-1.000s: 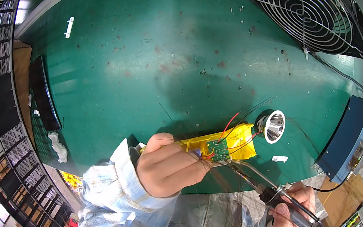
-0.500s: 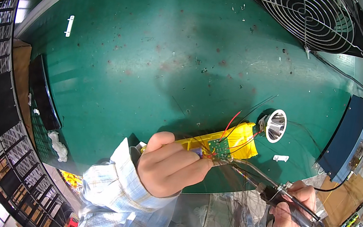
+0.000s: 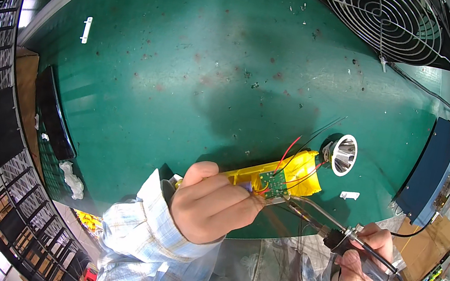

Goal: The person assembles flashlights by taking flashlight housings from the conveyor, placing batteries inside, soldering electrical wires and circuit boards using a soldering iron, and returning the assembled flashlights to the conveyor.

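- left hand (image 3: 213, 207), lower centre: fingers curled round the shell (image 3: 304, 175)
- right hand (image 3: 353, 274), lower right: fingers closed round the iron (image 3: 339, 244)
- board (image 3: 273, 183): near iron's tip

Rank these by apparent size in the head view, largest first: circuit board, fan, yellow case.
1. Fan, though the frame cuts it off
2. Yellow case, partly hidden by the left hand
3. Circuit board

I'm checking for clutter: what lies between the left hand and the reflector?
The head view shows the yellow casing, the board and its wires.
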The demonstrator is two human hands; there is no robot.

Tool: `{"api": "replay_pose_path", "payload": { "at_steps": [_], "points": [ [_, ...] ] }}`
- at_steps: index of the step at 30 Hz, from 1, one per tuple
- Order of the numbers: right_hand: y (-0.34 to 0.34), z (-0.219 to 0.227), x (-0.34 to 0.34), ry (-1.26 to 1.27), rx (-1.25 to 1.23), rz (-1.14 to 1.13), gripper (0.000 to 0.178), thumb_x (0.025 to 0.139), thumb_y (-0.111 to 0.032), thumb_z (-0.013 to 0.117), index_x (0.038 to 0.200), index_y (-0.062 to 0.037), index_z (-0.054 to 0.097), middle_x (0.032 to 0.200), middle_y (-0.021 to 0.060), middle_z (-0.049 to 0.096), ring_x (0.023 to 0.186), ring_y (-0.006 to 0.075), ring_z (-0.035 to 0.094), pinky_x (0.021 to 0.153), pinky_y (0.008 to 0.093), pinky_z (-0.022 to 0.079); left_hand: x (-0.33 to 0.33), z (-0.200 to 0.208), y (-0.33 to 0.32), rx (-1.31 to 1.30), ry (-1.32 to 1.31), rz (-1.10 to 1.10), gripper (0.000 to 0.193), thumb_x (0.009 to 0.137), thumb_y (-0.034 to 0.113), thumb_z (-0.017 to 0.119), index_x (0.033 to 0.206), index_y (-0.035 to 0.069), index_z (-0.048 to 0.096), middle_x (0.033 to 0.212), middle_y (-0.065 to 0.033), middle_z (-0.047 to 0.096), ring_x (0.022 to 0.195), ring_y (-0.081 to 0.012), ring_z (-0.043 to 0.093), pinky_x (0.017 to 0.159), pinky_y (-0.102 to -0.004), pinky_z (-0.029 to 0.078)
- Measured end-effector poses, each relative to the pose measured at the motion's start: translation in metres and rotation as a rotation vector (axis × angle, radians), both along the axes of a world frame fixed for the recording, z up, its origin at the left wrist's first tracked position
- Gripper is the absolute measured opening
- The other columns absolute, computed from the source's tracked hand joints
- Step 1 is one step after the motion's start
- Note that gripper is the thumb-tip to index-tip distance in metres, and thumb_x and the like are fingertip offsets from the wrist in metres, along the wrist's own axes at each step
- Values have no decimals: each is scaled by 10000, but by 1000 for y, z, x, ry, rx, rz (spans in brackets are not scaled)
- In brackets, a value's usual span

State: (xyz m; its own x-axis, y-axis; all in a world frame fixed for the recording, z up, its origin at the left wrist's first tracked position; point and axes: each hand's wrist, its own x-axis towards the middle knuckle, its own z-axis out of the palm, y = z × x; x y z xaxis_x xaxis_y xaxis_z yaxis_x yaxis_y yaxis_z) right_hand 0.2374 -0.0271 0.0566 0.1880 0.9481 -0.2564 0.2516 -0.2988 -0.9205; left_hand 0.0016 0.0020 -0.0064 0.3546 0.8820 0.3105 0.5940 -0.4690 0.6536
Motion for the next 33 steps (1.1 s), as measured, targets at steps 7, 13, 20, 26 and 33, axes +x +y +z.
{"api": "replay_pose_path", "payload": {
  "at_steps": [7, 13, 20, 26, 33],
  "points": [
    [1, 1, 0, -69, 74, 32, 303, 671, -203, 729, 708, -25, 486, 647, 99, 529, 562, 130, 470, 503, 239, 359, 0, 3, 2, -16, -10, -14, 171, 568, 57, 675, 725, 90, 616, 629, 16, 511, 496, -110, 451, 602, -247, 326],
    [0, 1, -3, 19, -51, -44, 306, 667, -201, 732, 709, -29, 483, 642, 86, 520, 555, 120, 451, 505, 240, 351, -1, -2, 0, 1, -17, -19, 183, 562, 59, 673, 733, 91, 616, 607, 19, 480, 486, -107, 433, 597, -247, 323],
    [-1, -4, -1, -64, 90, 8, 297, 668, -193, 729, 718, -29, 487, 647, 80, 512, 554, 111, 440, 513, 235, 347, -1, 3, 1, -12, 26, -5, 191, 552, 53, 651, 736, 92, 615, 602, 22, 471, 482, -109, 424, 604, -246, 328],
    [2, -2, -3, -75, 72, 33, 295, 669, -198, 727, 719, -30, 490, 644, 79, 513, 552, 113, 441, 514, 238, 351, 1, -1, 1, 31, -16, 23, 211, 544, 49, 659, 746, 92, 615, 594, 21, 460, 477, -112, 416, 604, -248, 330],
    [-1, -2, -4, -98, 39, -45, 288, 655, -178, 730, 690, -49, 475, 622, 63, 522, 543, 123, 452, 500, 254, 366, 1, 1, 0, 8, 2, 20, 214, 547, 48, 666, 747, 92, 608, 603, 21, 466, 475, -117, 413, 603, -255, 330]
  ]
}}
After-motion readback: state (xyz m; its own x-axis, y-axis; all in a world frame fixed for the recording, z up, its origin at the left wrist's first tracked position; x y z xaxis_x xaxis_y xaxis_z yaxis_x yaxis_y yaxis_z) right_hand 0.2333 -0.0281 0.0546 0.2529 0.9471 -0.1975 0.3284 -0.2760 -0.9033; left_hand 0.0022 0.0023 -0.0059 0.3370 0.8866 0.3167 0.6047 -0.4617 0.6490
